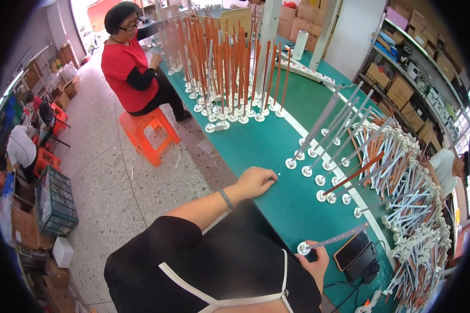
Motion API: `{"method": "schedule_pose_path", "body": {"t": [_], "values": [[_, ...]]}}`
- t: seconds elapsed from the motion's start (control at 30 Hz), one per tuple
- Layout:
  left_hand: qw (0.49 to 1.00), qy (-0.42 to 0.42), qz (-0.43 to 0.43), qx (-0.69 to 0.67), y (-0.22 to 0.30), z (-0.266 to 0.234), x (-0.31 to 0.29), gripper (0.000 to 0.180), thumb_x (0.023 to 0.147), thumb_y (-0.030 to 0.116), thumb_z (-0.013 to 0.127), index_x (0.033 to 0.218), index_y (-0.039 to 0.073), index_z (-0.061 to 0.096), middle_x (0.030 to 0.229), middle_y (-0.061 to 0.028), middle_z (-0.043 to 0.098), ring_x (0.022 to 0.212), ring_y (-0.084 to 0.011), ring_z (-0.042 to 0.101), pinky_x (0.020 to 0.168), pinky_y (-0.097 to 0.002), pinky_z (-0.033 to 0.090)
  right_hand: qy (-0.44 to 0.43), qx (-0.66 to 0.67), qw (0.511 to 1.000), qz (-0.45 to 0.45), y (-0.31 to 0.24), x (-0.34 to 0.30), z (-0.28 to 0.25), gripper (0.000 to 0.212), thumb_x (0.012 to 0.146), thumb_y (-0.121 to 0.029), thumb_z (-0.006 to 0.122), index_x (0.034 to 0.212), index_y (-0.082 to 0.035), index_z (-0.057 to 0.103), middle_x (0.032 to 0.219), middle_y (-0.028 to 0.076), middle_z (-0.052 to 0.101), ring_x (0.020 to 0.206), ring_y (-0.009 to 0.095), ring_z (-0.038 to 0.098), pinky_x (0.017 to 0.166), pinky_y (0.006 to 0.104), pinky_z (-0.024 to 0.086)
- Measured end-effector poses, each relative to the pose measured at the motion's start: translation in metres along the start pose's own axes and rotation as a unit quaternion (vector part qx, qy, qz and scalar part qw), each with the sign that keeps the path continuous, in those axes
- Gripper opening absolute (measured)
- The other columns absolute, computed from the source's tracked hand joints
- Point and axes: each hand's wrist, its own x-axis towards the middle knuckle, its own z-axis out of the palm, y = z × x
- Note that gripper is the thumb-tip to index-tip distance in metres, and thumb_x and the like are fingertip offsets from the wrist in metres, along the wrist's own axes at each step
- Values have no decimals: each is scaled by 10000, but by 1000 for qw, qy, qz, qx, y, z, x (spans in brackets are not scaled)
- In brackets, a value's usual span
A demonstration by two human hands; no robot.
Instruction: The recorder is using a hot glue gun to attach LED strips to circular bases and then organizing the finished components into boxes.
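My right hand (317, 262), near the front edge of the green table, is closed on a round white base (304, 248). A thin grey strip (339, 238) dotted with small spots runs from that base toward the right. My left hand (256, 181) rests at the table's left edge with its fingers curled in; whatever may be inside them is hidden. Just beyond its fingertips lies a tiny white bit (279, 173). To the right stand several similar strips on round white bases (291, 164), mostly grey, with a reddish-brown strip (356, 174) among them.
Many upright brown strips (230, 68) on white bases crowd the table's far end. A long heap of strips (402, 208) lies along the right. A phone (351, 249) and a black device with cables sit beside my right hand. A co-worker in red sits on an orange stool (150, 136).
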Motion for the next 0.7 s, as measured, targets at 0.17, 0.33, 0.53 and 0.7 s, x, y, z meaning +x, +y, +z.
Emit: {"method": "schedule_pose_path", "body": {"t": [0.17,0.33,0.53,0.7], "values": [[1000,6,3,14,3,1,-4,108,794,133,633,900,121,651,659,-56,588,646,-259,587,631,-382,451,-5,-13,1000,-10,3,-1,-2,428,582,-85,838,954,-5,642,963,125,663,862,243,640,768,317,499],[1000,8,12,24,3,1,-3,98,801,141,629,896,117,643,676,-54,597,667,-255,592,656,-388,444,9,-35,999,-17,4,-3,2,421,573,-95,847,921,-5,629,955,129,671,873,255,645,772,321,506],[995,13,-66,-74,-2,-10,5,154,806,144,629,958,121,643,606,-46,559,549,-208,551,539,-356,436,1,-11,1000,9,2,-4,3,439,560,-31,804,967,-5,643,969,116,650,904,218,633,802,302,486],[981,163,-91,-45,-15,-74,62,159,825,85,637,983,92,655,577,3,493,523,-80,455,497,-257,379,9,-45,999,-19,-8,0,5,417,574,-72,844,908,-3,605,956,121,671,851,251,640,739,315,504]]}}
